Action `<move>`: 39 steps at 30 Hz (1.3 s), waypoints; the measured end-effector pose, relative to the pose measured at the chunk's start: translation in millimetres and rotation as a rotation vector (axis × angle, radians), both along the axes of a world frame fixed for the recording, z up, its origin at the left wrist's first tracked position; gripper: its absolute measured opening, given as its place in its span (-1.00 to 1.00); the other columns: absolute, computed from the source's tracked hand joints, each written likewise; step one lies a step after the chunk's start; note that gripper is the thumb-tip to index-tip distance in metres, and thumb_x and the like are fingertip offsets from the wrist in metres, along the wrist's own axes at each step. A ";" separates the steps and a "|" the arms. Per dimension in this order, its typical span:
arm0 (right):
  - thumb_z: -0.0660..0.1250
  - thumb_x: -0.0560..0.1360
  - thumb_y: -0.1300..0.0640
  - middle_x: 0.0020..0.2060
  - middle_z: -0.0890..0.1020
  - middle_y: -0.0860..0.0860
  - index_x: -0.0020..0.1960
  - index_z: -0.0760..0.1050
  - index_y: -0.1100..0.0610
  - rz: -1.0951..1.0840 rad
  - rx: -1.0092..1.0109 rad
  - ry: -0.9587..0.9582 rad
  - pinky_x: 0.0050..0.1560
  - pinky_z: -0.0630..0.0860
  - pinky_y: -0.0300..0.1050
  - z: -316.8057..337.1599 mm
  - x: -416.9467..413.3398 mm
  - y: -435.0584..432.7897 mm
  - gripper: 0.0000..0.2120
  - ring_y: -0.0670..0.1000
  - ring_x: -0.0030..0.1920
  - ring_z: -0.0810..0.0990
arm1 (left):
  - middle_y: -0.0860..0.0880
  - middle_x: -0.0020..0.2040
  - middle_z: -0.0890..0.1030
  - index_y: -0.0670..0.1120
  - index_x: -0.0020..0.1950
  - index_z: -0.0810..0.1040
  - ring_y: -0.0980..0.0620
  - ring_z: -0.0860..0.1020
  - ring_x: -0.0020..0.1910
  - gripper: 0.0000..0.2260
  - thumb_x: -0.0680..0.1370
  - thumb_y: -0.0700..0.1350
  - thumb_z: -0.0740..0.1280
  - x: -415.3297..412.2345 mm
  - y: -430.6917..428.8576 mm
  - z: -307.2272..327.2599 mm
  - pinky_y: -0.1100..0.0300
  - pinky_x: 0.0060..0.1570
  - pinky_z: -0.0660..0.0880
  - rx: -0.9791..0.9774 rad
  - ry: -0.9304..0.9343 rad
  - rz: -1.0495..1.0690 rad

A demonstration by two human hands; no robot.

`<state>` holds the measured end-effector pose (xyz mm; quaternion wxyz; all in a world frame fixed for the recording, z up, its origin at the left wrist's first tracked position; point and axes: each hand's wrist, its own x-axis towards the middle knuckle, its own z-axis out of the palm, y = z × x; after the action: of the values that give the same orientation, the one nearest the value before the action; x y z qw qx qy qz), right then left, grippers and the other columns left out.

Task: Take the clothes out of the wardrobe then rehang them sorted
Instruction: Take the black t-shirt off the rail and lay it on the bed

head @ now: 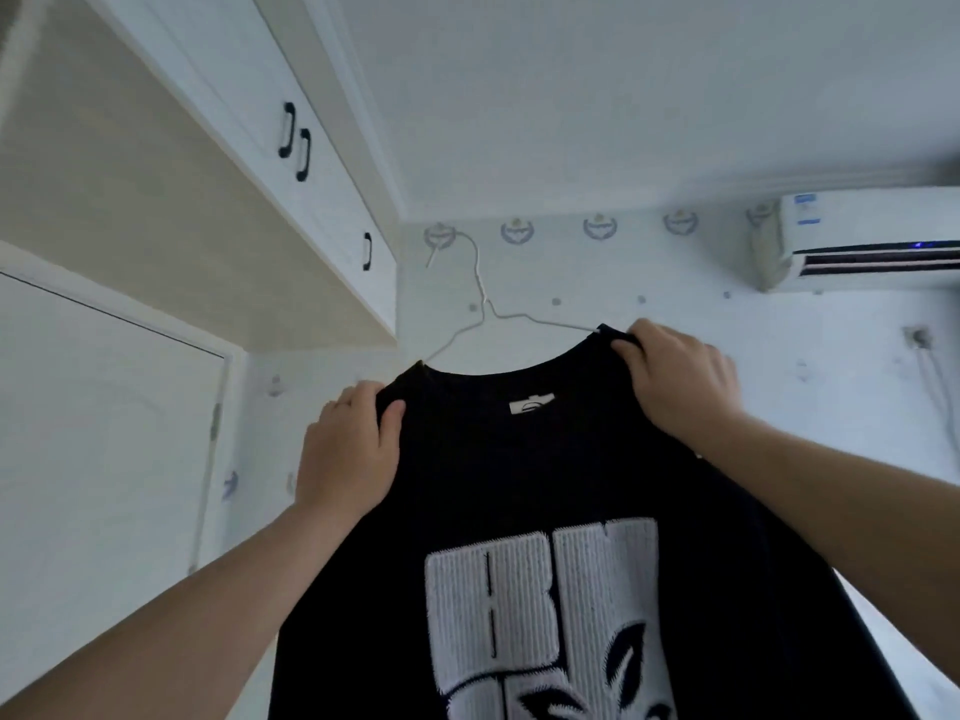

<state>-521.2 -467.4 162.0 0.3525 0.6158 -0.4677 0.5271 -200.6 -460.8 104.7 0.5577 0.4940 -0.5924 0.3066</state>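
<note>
A black T-shirt (519,475) with a large white print on its front is held up in front of me on a thin white wire hanger (480,291). The hanger's hook and neck rise above the collar; its arms run down into the shirt. My left hand (348,454) grips the shirt's left shoulder, thumb over the fabric. My right hand (675,381) pinches the right shoulder near the collar edge, where the hanger arm enters. A small white label shows inside the neck.
The wardrobe's upper white cabinets (291,148) with black handles run along the upper left, above a white door (104,433). A wall air conditioner (862,241) hangs at the right. Patterned wallpaper covers the wall behind the shirt.
</note>
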 end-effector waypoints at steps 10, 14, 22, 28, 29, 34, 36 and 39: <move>0.05 0.64 -0.16 -0.13 0.60 -0.07 -0.05 0.41 0.01 -0.300 0.160 -0.065 -0.16 0.41 -0.02 -95.4 -140.1 -55.3 -0.70 0.11 -0.16 0.56 | 0.02 -0.22 0.49 -0.01 -0.17 0.42 -0.03 0.49 -0.24 -0.76 0.67 0.03 0.17 -139.8 -168.6 -60.6 0.06 -0.25 0.34 0.246 -0.007 -0.386; 0.07 0.64 -0.16 -0.20 0.57 -0.12 -0.08 0.43 0.02 -0.422 0.194 -0.113 -0.19 0.39 -0.04 -140.0 -179.6 -75.0 -0.69 0.08 -0.19 0.56 | -0.02 -0.22 0.49 -0.06 -0.15 0.44 -0.05 0.49 -0.25 -0.74 0.67 0.03 0.17 -195.3 -232.8 -90.2 0.06 -0.27 0.32 0.302 -0.070 -0.538; 0.14 0.62 -0.18 -0.31 0.56 -0.11 -0.12 0.44 0.01 -0.551 0.308 -0.228 -0.20 0.51 0.00 -253.8 -226.2 -97.9 -0.70 0.07 -0.28 0.55 | 0.00 -0.22 0.47 -0.08 -0.13 0.43 -0.01 0.47 -0.28 -0.74 0.68 0.03 0.16 -275.1 -336.5 -186.8 0.04 -0.29 0.35 0.360 -0.222 -0.783; 0.23 0.58 -0.16 -0.37 0.58 -0.09 -0.13 0.51 -0.01 -0.524 0.495 -0.356 -0.24 0.53 -0.01 -343.1 -238.1 -104.2 -0.74 0.03 -0.32 0.57 | -0.03 -0.12 0.51 -0.10 -0.06 0.46 -0.07 0.48 -0.13 -0.77 0.67 0.02 0.18 -328.6 -385.2 -282.2 0.08 -0.17 0.32 0.539 -0.249 -0.900; 0.25 0.56 -0.17 -0.37 0.59 -0.08 -0.13 0.52 0.00 -0.508 0.514 -0.397 -0.24 0.55 0.01 -356.0 -241.7 -105.8 -0.73 0.03 -0.32 0.57 | -0.07 -0.08 0.53 -0.11 -0.03 0.49 -0.10 0.50 -0.09 -0.78 0.67 0.01 0.19 -338.3 -391.9 -296.4 0.07 -0.15 0.33 0.556 -0.247 -0.913; 0.35 0.55 -0.06 -0.41 0.54 -0.12 -0.22 0.51 -0.02 -0.469 0.588 -0.523 -0.25 0.44 -0.08 -418.3 -269.0 -115.4 -0.79 -0.14 -0.35 0.50 | -0.12 -0.12 0.53 -0.15 -0.05 0.49 -0.19 0.52 -0.11 -0.74 0.66 0.02 0.20 -392.4 -425.6 -360.6 0.00 -0.16 0.41 0.624 -0.314 -0.943; 0.34 0.55 -0.06 -0.39 0.55 -0.15 -0.23 0.50 -0.07 -0.490 0.648 -0.570 -0.23 0.44 -0.09 -443.3 -286.1 -119.8 -0.81 -0.15 -0.31 0.52 | -0.10 -0.11 0.52 -0.14 -0.05 0.50 -0.18 0.51 -0.10 -0.74 0.65 0.04 0.21 -417.9 -438.6 -383.5 -0.02 -0.12 0.42 0.664 -0.349 -0.948; 0.34 0.55 -0.05 -0.36 0.60 -0.12 -0.19 0.57 -0.02 -0.478 0.730 -0.680 -0.21 0.49 -0.11 -480.0 -318.7 -126.6 -0.82 -0.13 -0.29 0.57 | -0.07 -0.14 0.47 -0.15 -0.06 0.50 -0.20 0.50 -0.09 -0.75 0.65 0.02 0.23 -460.1 -451.8 -414.9 -0.05 -0.09 0.44 0.705 -0.411 -0.958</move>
<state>-839.9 -594.0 -318.0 0.0551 0.3700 -0.8341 0.4053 -660.7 -912.5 -310.1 0.3117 0.2589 -0.9085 -0.1025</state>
